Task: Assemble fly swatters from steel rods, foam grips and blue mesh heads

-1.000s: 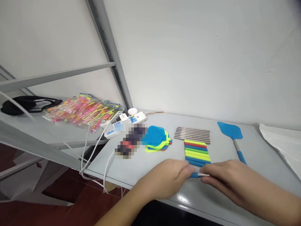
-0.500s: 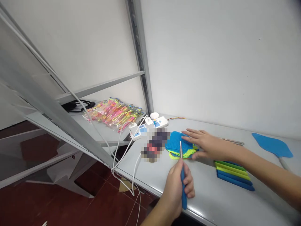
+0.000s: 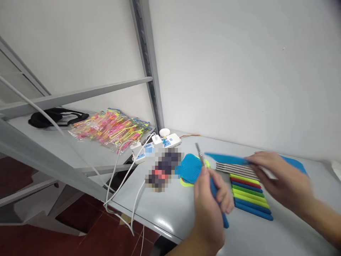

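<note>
My left hand [image 3: 211, 206] is closed round a blue handle with a metal rod [image 3: 200, 157] sticking up out of its top. My right hand [image 3: 279, 177] pinches a flat blue swatter head [image 3: 226, 159] and holds it in the air above the table, between the two hands. Below lie a stack of blue, green and yellow swatter heads [image 3: 189, 170], a row of coloured handles [image 3: 249, 193] and several metal rods [image 3: 234, 168].
The grey table [image 3: 170, 209] ends at a front edge near me. White power strips with cables [image 3: 160, 144] and a blurred dark object [image 3: 163, 170] lie at its left. A metal shelf [image 3: 66, 149] to the left holds bright packets [image 3: 109, 128] and a black strap [image 3: 55, 115].
My right hand has lifted a blue swatter head off the stack and drawn it right. My left hand has kept the handle and tilted the rod toward it.
</note>
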A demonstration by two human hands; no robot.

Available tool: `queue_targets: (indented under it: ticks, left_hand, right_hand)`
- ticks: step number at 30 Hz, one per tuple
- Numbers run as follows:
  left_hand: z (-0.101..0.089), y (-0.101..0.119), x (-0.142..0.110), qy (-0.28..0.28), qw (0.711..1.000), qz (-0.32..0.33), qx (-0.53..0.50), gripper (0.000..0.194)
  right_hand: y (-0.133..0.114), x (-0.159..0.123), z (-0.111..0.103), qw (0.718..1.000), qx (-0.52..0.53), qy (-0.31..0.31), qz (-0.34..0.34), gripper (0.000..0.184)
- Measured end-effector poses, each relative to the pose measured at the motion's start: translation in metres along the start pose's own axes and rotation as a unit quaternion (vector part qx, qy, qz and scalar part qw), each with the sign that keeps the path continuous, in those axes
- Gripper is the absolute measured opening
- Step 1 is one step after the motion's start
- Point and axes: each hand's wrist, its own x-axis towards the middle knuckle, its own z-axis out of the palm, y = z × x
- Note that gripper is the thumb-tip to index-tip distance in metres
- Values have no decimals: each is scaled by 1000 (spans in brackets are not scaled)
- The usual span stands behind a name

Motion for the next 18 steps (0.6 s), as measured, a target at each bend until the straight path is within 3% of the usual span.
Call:
queue_targets:
  ticks: [2,5,8,11,13,15,16,18]
  left_hand:
    - [26,-6,13,-59,998,-2,11,40]
    - [50,-14,41,-124,988,27,88,34]
    - [50,-22,65,-159,971,50,168,29]
    - [34,-34,74,-192,954,-47,224,33]
    - [22,-44,70,-213,933,-141,253,38]
    - [13,-52,63,-225,912,-196,280,38]
    - [11,-54,59,-225,910,-202,283,40]
    - [9,-55,54,-212,916,-207,271,41]
  right_hand:
    - [0,-1,-21,974,23,133,182,22]
    - [12,-2,-50,885,176,256,347,26]
    - [37,-13,-64,800,335,220,446,21]
    - [54,-36,-58,747,417,78,513,27]
    - [51,-52,-47,736,449,0,507,29]
    - [41,-63,-37,743,471,-49,472,24]
    - [36,-66,-33,753,474,-60,452,22]
    - [30,-70,-27,798,447,-56,400,20]
